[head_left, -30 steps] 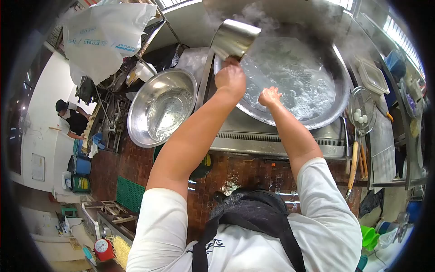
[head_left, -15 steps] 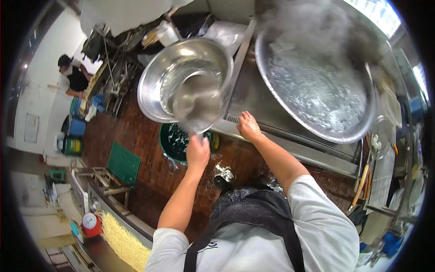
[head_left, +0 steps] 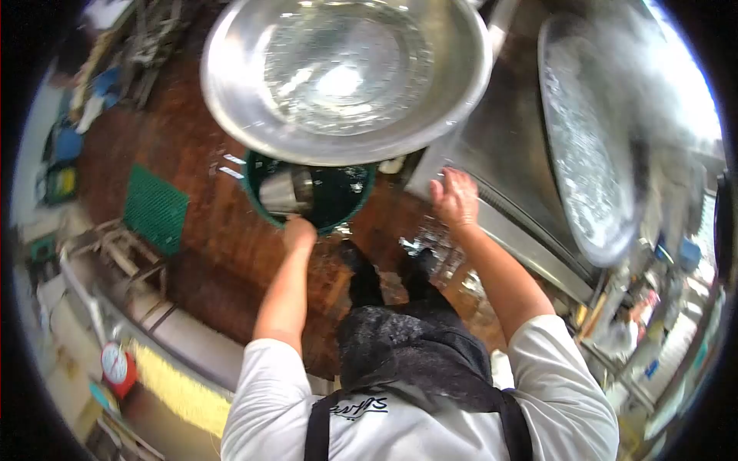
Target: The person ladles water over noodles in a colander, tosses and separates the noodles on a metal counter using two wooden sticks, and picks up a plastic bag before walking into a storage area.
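My left hand (head_left: 298, 233) is closed round the handle of a metal pot (head_left: 286, 192), which is tilted inside a dark green tub (head_left: 338, 201) of water on the floor. Above the tub is a wide steel basin (head_left: 231, 100) with clear water in it, its rim hiding the tub's back part. My right hand (head_left: 457, 197) has its fingers spread at the front edge of the steel stove (head_left: 492, 154) and holds nothing. On the stove, a large pan (head_left: 555, 146) of bubbling water gives off steam.
A green mat (head_left: 156, 209) lies on the wet brown floor (head_left: 207, 269). At the lower left are a red scale (head_left: 118, 367) and a heap of yellow noodles (head_left: 173, 388). My feet stand below the tub. A wooden frame (head_left: 127, 257) is at the left.
My left hand has lowered the metal pot from over the basin into the green tub. My right hand has shifted along the stove edge. The view has turned downward and left.
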Available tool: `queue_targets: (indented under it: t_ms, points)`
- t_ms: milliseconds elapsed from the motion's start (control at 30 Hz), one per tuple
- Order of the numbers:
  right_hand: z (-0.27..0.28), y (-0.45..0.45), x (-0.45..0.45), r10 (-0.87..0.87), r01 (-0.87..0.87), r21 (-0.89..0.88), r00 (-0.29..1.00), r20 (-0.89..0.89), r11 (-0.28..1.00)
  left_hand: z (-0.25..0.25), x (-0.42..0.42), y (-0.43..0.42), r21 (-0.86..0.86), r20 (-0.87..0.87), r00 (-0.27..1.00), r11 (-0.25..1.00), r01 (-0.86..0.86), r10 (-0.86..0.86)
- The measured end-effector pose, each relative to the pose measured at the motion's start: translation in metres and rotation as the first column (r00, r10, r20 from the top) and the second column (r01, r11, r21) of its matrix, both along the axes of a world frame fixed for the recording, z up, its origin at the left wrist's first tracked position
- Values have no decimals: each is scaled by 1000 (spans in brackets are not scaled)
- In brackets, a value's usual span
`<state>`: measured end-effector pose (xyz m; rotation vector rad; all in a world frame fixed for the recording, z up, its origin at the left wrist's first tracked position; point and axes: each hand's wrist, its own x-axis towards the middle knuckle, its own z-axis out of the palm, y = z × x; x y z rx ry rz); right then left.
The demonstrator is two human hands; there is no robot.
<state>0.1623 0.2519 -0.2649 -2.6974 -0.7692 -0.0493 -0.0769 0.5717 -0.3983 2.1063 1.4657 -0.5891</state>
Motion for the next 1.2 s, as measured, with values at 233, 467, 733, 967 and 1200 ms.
queue_targets:
  t_ms: [233, 467, 733, 967, 1200]
  points:
    - [13, 7, 4, -47, 35, -91, 990, -131, 995, -102, 55, 39, -7, -298, 941, 987, 163, -158]
    - [12, 5, 8, -39, 25, -99, 989, -143, 995, -184, 64, 31, -295, -209, 792, 809, 508, -574]
    - [18, 6, 7, -15, 7, -70, 992, -123, 998, -157, 35, 87, -459, 230, 690, 549, 699, -686]
    - [15, -1, 4, -31, 29, -25, 994, -103, 999, -20, -15, 33, -356, 415, 901, 889, 288, -125]
    - [23, -7, 0, -28, 40, 77, 988, -151, 996, 134, -49, -65, -533, 419, 881, 845, 40, 222]
